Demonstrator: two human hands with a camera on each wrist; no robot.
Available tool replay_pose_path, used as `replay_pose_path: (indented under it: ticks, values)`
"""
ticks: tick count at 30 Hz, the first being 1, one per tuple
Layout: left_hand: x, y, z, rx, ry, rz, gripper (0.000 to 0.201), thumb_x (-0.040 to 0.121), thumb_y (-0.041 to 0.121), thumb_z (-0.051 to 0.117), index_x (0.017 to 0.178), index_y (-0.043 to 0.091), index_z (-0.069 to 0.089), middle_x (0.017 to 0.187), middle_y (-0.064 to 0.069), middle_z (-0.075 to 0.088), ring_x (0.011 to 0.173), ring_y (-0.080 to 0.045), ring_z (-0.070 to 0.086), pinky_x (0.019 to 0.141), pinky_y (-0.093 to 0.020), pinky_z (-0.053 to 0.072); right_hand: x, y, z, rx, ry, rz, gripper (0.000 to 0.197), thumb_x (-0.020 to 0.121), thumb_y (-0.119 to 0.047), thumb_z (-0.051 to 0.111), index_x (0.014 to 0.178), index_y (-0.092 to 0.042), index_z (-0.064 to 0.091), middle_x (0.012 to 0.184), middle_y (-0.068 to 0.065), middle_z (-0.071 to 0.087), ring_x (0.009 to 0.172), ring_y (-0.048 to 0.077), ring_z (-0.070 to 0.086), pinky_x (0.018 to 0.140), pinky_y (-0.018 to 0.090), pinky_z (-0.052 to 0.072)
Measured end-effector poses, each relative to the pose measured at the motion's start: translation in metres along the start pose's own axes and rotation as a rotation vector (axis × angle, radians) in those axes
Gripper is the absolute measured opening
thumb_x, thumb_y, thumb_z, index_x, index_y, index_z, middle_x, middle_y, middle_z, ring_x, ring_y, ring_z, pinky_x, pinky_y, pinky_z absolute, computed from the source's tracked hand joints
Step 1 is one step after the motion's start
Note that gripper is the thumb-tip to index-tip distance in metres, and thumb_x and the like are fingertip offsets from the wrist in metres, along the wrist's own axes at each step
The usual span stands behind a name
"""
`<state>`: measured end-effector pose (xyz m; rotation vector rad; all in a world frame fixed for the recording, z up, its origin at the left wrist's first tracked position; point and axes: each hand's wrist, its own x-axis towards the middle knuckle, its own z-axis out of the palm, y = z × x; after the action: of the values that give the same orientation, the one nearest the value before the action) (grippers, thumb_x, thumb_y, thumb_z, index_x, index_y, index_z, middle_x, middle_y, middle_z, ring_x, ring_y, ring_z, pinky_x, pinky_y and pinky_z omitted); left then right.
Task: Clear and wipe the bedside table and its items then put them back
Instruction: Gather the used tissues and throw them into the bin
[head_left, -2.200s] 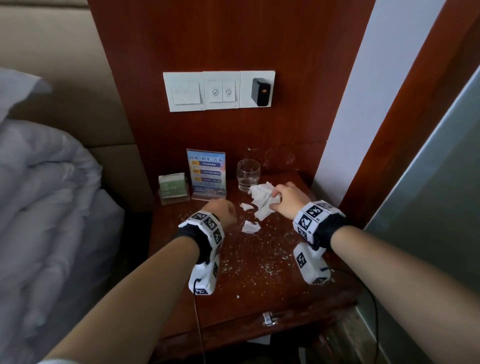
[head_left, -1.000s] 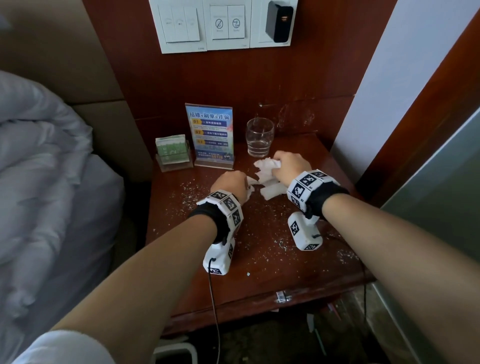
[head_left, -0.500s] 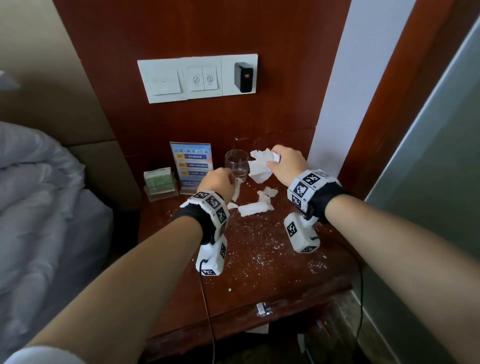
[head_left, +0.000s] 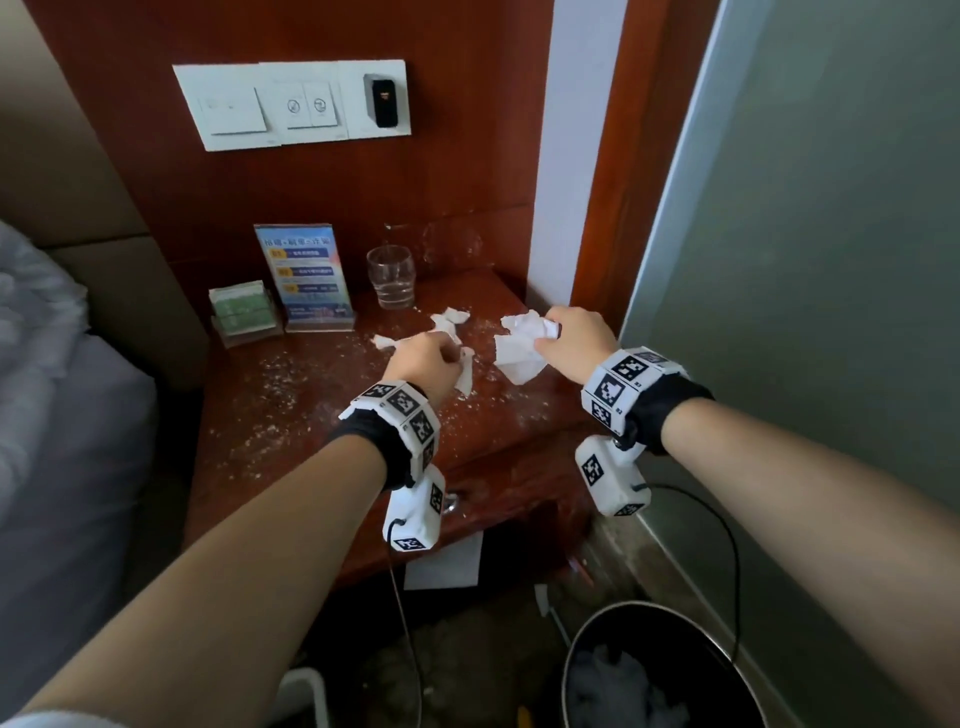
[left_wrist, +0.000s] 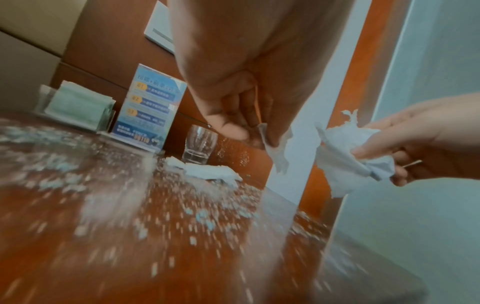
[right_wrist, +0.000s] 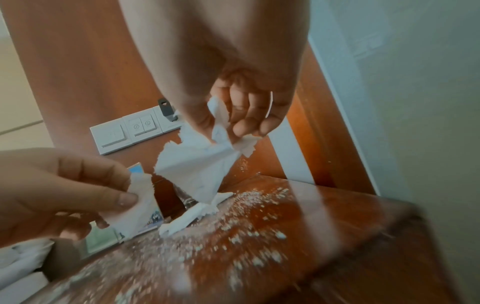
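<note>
White tissue (head_left: 522, 345) pinched, right hand (head_left: 574, 343); scrap (head_left: 464, 376), left hand (head_left: 423, 364).

a hotel guest room, bedside corner: a red-brown wooden bedside table (head_left: 322, 415) stands against a matching wall panel beside a bed with white bedding (head_left: 47, 332) and a beige padded headboard (head_left: 104, 280). the panel carries a white switch plate (head_left: 270, 106) with service-symbol buttons and a black plug-in unit (head_left: 383, 100), and the tabletop bears a blue printed notice in a clear acrylic stand (head_left: 309, 275), a clear holder of green packets (head_left: 244, 312) and a drinking glass (head_left: 391, 275). a dark waste bin (head_left: 613, 644) sits on the floor by a frosted glass partition (head_left: 831, 260).
</note>
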<state>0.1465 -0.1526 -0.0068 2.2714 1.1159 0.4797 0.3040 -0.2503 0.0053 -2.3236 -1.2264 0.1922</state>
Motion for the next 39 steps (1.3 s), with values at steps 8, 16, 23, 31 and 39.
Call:
replay_pose_path:
  ticks: [8,16,23,31,39]
  values:
    - [-0.095,0.035,0.058,0.013,-0.101,0.149,0.011,0.086,0.015,0.062,0.095,0.013,0.068,0.097,-0.002,0.065,0.093,-0.017,0.058,0.078,-0.023,0.044,-0.115,0.067,-0.006,-0.018,-0.052,0.083,0.017,0.082,-0.012,0.057,0.068,-0.01,0.048,0.078,0.01,0.054,0.073,0.028,0.053,0.057,0.028,0.036]
    - [-0.166,0.048,0.131,0.107,-0.353,0.233,0.011,0.083,0.014,0.065,0.093,0.01,0.069,0.097,-0.005,0.067,0.087,-0.015,0.058,0.073,-0.02,0.039,-0.207,0.14,0.008,-0.109,-0.314,0.23,0.014,0.083,-0.012,0.061,0.092,-0.002,0.064,0.089,0.012,0.066,0.083,0.027,0.061,0.062,0.025,0.044]
    - [-0.201,0.05,0.184,0.16,-0.542,0.296,0.012,0.084,0.016,0.066,0.094,0.01,0.069,0.091,-0.004,0.065,0.081,-0.012,0.057,0.072,-0.022,0.042,-0.256,0.187,0.037,-0.215,-0.435,0.282,0.037,0.083,-0.015,0.06,0.118,-0.003,0.062,0.097,0.012,0.067,0.081,0.024,0.062,0.061,0.025,0.049]
    - [-0.186,0.052,0.186,0.226,-0.561,0.353,0.022,0.087,0.023,0.063,0.106,0.014,0.067,0.112,-0.004,0.067,0.107,-0.02,0.061,0.09,-0.026,0.044,-0.236,0.193,0.037,-0.196,-0.29,0.294,0.024,0.091,-0.021,0.056,0.105,-0.008,0.069,0.108,0.011,0.069,0.098,0.028,0.065,0.09,0.036,0.052]
    - [-0.114,0.043,0.139,0.055,-0.277,0.363,0.016,0.086,0.02,0.062,0.099,0.015,0.07,0.104,-0.002,0.07,0.1,-0.017,0.062,0.085,-0.021,0.042,-0.162,0.149,0.018,-0.099,-0.12,0.173,0.019,0.091,-0.023,0.057,0.102,-0.014,0.069,0.108,0.006,0.069,0.1,0.024,0.064,0.088,0.031,0.05]
